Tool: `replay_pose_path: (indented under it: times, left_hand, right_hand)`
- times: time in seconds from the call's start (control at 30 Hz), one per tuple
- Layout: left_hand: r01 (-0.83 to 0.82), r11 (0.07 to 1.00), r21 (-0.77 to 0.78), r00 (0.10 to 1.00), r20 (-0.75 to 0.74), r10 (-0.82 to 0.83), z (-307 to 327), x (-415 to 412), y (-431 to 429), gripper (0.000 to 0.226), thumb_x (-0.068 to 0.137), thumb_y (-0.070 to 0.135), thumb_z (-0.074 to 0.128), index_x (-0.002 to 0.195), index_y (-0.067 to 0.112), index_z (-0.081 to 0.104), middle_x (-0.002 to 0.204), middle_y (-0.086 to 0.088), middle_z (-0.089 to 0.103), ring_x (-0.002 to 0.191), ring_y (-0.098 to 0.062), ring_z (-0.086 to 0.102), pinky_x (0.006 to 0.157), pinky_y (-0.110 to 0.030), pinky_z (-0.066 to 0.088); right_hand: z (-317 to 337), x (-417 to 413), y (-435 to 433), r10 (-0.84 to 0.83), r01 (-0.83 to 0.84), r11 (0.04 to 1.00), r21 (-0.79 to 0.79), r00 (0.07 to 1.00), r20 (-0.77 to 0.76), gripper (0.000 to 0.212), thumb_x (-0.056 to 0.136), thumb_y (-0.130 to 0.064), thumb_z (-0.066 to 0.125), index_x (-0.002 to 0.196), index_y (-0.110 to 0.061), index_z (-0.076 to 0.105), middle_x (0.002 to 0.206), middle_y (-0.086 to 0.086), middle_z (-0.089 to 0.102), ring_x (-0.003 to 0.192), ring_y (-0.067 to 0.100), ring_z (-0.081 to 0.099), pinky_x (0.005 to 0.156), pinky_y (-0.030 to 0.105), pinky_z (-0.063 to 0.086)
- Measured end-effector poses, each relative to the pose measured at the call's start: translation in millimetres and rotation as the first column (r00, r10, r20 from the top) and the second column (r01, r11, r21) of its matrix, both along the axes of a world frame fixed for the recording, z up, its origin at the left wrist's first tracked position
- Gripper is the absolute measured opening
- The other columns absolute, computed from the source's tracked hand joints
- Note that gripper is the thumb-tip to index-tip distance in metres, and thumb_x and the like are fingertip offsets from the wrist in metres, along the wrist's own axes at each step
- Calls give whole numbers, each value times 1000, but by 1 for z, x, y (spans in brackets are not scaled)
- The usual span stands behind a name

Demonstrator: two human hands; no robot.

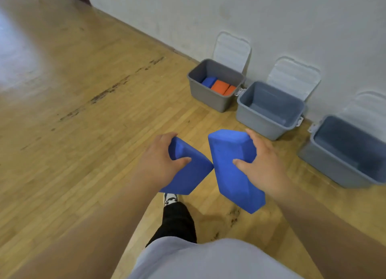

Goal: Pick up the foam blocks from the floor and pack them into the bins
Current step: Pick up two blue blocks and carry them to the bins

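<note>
Blue foam fills both hands. The left grip (158,159) wraps the upper end of one blue block (192,174), thumb on its broad face and fingers curled over the far edge. The right grip (261,164) clamps a second blue block (231,174) in mirror fashion. Each block hangs tilted and is held by one end, likely so that it can be lowered endwise into a bin. Their inner corners meet or nearly meet; the angle leaves that unclear. Both are carried above the wooden floor (83,90), short of three grey bins along the wall (271,17), whose lids (231,49) are propped open behind them. The leftmost bin (208,99) holds packed blocks (219,86), blue and orange. No blocks show in the middle bin (261,122) or the right bin (334,168).
</note>
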State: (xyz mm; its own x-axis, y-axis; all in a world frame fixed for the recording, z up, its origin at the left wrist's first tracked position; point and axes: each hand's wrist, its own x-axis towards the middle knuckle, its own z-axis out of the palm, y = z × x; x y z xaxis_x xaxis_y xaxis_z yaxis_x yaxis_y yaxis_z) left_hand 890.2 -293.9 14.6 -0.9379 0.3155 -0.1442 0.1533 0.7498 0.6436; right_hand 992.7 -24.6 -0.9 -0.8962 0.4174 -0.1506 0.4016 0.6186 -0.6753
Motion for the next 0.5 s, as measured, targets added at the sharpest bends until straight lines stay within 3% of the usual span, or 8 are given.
replay_pose_path:
  times: [0.17,0.3,0.5]
  left_hand:
    - [76,997,19,997,-1,-76,-7,-143,23,83,85,51,77,155,33,36,155,14,41,142,-10,40,109,-31,37]
    - [159,987,-13,987,-5,-159,10,-254,38,82,85,51,77,154,33,37,153,15,43,140,-11,43,109,-31,40]
    - [252,964,-87,967,-16,-254,16,-395,83,80,86,51,76,154,34,37,152,15,43,138,-12,44,110,-36,42]
  right_hand:
    - [-12,-117,18,-71,71,997,5,997,2,90,86,-40,78,156,-49,22,153,-10,33,140,13,38,111,35,38]
    - [-1,-206,29,-133,132,991,-21,989,-59,87,88,-37,76,158,-43,24,134,-15,32,115,3,38,96,26,34]
    - [-6,-319,68,-210,210,978,-16,975,-75,89,85,-34,80,157,-38,29,146,-3,40,116,1,36,97,26,35]
